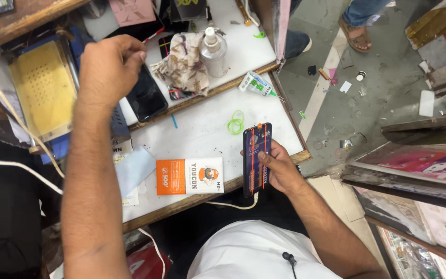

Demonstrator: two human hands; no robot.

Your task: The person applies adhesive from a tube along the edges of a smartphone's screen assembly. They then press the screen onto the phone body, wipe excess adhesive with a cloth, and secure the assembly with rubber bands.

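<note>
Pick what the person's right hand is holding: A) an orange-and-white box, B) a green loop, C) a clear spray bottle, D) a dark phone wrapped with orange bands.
D: the right hand grips the dark phone with orange bands around it, a white cable running from its lower end.

Right hand (280, 168): fingers hidden behind the dark phone (257, 159); only thumb and palm show. Left hand (110, 66): fingertips curled under, what the grip pinches too small to tell. Black phone (146, 97): upper end covered by the left hand. White cable (233, 205): runs off under the worktop (202, 129) edge. Sandalled foot (356, 32): person cut off by the top edge. Floor scraps (346, 87): too small to identify.
</note>
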